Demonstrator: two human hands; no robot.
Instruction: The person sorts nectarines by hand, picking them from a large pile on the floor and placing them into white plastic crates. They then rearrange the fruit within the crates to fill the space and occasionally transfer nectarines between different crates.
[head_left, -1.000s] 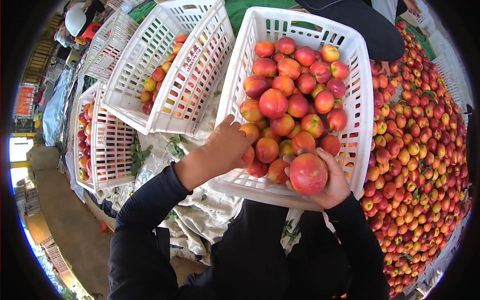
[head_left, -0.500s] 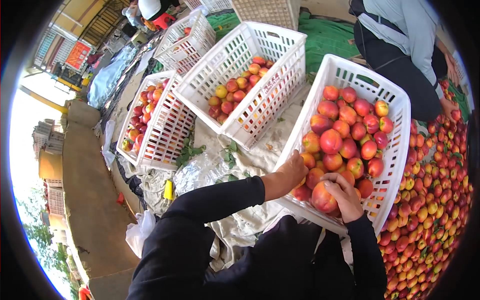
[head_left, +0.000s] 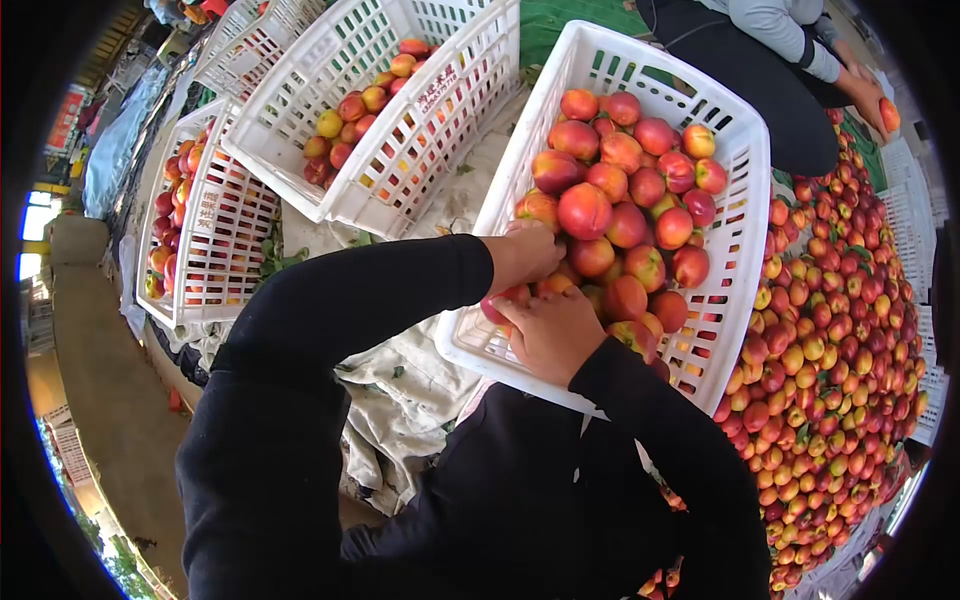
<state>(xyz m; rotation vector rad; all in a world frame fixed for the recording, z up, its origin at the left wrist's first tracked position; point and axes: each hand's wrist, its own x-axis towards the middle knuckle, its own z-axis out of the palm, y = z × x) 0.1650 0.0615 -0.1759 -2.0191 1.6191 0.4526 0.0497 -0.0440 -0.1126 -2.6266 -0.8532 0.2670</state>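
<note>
A white slatted crate [head_left: 745, 180] full of red and yellow nectarines [head_left: 585, 211] stands in front of me. My left hand [head_left: 530, 252] reaches over its left side, fingers curled down among the fruit, and what they hold is hidden. Near the crate's front left corner, my right hand [head_left: 552, 330] is closed on a red nectarine [head_left: 508, 303], its back towards the camera. The two hands are close together, with fruit just beyond and to the right of them.
A second white crate [head_left: 400, 195] with nectarines stands to the left, a third [head_left: 225, 235] beyond it. A large heap of nectarines [head_left: 820, 390] fills the right side. At the upper right a person [head_left: 745, 80] sits holding a nectarine [head_left: 889, 114].
The view has shifted right and down. My right hand has moved leftward in the crate, nearer my left hand, away from the large nectarine it touched. The other person's hand is raised with a fruit.
</note>
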